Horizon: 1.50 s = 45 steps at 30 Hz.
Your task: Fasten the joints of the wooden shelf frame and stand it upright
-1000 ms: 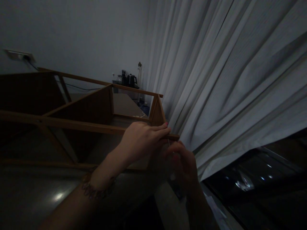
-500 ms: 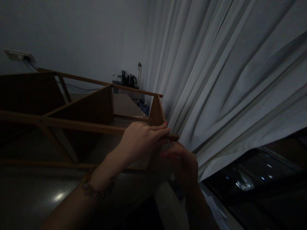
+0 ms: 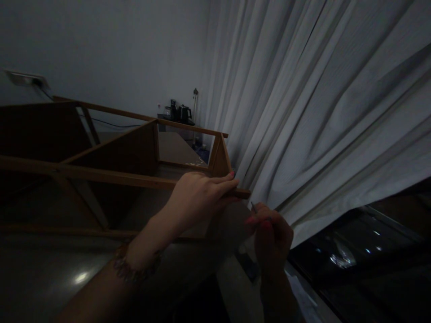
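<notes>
Your left hand (image 3: 198,195) clamps the near corner rail of the wooden shelf frame (image 3: 134,179); it looks stiff and light, so grip at that corner. Just right of it, your right hand (image 3: 271,233) pinches a thin, slippery metal tool (image 3: 254,207).

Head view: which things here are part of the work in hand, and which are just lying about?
In hand:
left hand gripping the wooden shelf frame
right hand holding a thin metal tool

Lying about:
curtain
kettle
wall socket

Dim, underexposed room; wide-angle warping at edges.
</notes>
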Each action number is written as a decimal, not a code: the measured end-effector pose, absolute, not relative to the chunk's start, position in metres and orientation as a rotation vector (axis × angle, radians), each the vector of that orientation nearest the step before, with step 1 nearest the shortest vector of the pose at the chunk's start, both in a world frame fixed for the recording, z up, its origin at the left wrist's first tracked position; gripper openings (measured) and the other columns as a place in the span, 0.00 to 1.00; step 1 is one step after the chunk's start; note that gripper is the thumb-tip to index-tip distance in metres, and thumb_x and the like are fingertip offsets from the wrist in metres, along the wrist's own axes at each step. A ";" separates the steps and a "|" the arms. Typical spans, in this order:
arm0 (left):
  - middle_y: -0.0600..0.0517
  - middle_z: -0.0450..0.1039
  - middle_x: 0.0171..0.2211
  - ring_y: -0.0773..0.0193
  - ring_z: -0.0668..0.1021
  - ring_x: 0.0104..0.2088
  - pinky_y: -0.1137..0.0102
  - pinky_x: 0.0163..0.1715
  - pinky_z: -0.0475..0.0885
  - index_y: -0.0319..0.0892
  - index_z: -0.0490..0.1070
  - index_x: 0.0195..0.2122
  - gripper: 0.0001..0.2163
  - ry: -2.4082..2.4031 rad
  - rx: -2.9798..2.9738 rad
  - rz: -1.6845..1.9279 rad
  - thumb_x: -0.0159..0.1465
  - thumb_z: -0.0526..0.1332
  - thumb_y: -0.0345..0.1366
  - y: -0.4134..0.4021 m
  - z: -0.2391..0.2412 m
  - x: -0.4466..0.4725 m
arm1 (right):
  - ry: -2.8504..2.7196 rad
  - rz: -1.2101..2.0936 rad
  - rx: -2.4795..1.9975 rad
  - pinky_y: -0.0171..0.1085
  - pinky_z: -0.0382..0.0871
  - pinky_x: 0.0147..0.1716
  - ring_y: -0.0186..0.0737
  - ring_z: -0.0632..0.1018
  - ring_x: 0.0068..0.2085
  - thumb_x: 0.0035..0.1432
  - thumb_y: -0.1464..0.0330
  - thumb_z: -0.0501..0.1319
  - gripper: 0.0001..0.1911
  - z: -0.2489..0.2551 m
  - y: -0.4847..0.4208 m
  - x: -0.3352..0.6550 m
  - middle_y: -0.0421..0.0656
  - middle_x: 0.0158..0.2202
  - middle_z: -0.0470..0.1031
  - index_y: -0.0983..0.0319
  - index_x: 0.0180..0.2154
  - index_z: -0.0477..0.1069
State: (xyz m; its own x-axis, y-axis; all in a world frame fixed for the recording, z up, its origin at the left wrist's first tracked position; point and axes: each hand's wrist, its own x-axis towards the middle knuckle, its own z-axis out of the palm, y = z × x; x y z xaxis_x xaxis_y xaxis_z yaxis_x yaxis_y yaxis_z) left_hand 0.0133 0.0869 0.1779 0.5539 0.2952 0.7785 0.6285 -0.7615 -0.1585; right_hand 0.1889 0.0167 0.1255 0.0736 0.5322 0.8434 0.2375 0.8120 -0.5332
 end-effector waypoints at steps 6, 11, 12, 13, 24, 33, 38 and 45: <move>0.61 0.82 0.46 0.58 0.84 0.26 0.65 0.19 0.65 0.50 0.78 0.44 0.13 -0.785 -2.341 -1.020 0.63 0.66 0.50 0.083 0.180 0.014 | -1.545 0.196 -0.687 0.35 0.60 0.27 0.34 0.68 0.26 0.69 0.64 0.58 0.10 0.118 0.011 0.196 0.36 0.22 0.68 0.56 0.36 0.76; 0.59 0.82 0.47 0.58 0.84 0.29 0.64 0.20 0.68 0.49 0.77 0.46 0.14 -0.783 -2.376 -1.009 0.65 0.64 0.50 0.082 0.180 0.012 | -1.638 0.137 -0.689 0.37 0.61 0.29 0.36 0.70 0.28 0.69 0.65 0.58 0.10 0.117 0.008 0.198 0.37 0.22 0.71 0.57 0.36 0.76; 0.59 0.82 0.47 0.57 0.84 0.29 0.64 0.20 0.68 0.49 0.77 0.47 0.15 -0.780 -2.383 -1.008 0.65 0.64 0.50 0.081 0.180 0.012 | -1.660 0.128 -0.690 0.38 0.62 0.30 0.37 0.70 0.29 0.69 0.65 0.58 0.10 0.118 0.008 0.198 0.38 0.22 0.71 0.57 0.37 0.77; 0.59 0.82 0.47 0.57 0.85 0.29 0.64 0.20 0.69 0.49 0.77 0.48 0.16 -0.778 -2.391 -1.003 0.65 0.63 0.51 0.081 0.180 0.012 | -1.680 0.121 -0.690 0.38 0.62 0.30 0.37 0.70 0.28 0.69 0.65 0.57 0.10 0.118 0.008 0.198 0.38 0.22 0.72 0.56 0.37 0.77; 0.60 0.81 0.47 0.61 0.85 0.29 0.68 0.20 0.67 0.50 0.77 0.46 0.10 -0.742 -2.391 -1.063 0.68 0.62 0.45 0.086 0.179 0.013 | -1.754 0.035 -0.623 0.38 0.62 0.27 0.35 0.70 0.25 0.70 0.65 0.56 0.11 0.122 0.005 0.195 0.37 0.22 0.74 0.58 0.37 0.75; 0.59 0.84 0.40 0.60 0.84 0.26 0.69 0.18 0.65 0.49 0.79 0.42 0.12 -0.694 -2.302 -1.174 0.69 0.59 0.47 0.089 0.173 0.014 | -1.821 -0.091 -0.608 0.39 0.64 0.27 0.35 0.70 0.24 0.70 0.65 0.55 0.11 0.127 0.002 0.192 0.37 0.21 0.73 0.58 0.36 0.75; 0.57 0.83 0.43 0.61 0.84 0.28 0.70 0.20 0.66 0.50 0.79 0.45 0.13 -0.709 -2.323 -1.138 0.69 0.59 0.48 0.089 0.174 0.014 | -1.822 -0.119 -0.609 0.38 0.64 0.28 0.34 0.70 0.24 0.70 0.65 0.56 0.12 0.127 0.001 0.193 0.37 0.21 0.74 0.58 0.36 0.75; 0.55 0.83 0.43 0.61 0.85 0.32 0.70 0.26 0.72 0.47 0.78 0.46 0.12 -0.695 -2.334 -1.125 0.70 0.59 0.46 0.086 0.176 0.014 | -1.828 -0.145 -0.630 0.38 0.64 0.27 0.34 0.71 0.23 0.70 0.65 0.56 0.11 0.126 0.000 0.192 0.37 0.22 0.75 0.58 0.35 0.75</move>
State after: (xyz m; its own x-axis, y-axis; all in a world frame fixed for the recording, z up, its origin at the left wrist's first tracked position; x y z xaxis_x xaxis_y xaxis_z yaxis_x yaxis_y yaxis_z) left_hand 0.0142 0.0859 0.1764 0.5390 0.2413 0.8070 0.6132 -0.7693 -0.1795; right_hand 0.1919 -0.0001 0.1260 -0.2164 0.3468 0.9126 0.4867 0.8487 -0.2071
